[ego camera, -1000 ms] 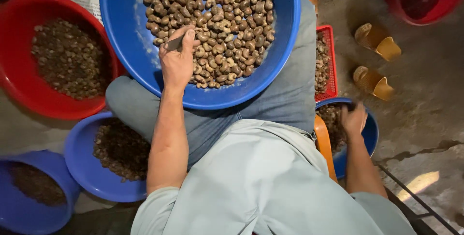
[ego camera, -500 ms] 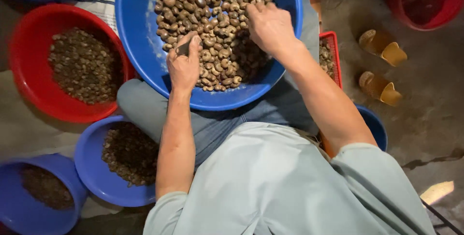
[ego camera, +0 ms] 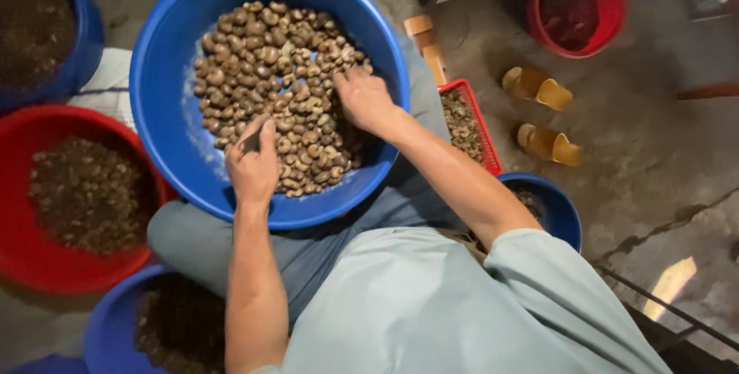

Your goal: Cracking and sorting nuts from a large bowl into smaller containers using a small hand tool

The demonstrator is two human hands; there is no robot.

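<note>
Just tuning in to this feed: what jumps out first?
The big blue basin on the person's lap, heaped with brown cashew nuts. Both hands are in it: the left hand grips a small dark tool near the front rim, the right hand rests on the nuts. A red basin of darker pieces sits at left.

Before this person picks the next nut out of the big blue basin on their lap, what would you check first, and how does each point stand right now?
1. Big blue basin rests steady on the lap: ok.
2. Nuts within reach in the basin: ok, plenty left.
3. Left hand grips the small dark tool: ok, fingers closed round it.
4. Right hand free to take a nut: cannot tell; it lies on the pile, palm hidden.
5. Room in the small blue bowl by the right side: cannot tell, the arm covers most of it.
6. Red basket near the right hand: ok, beside the knee.
</note>
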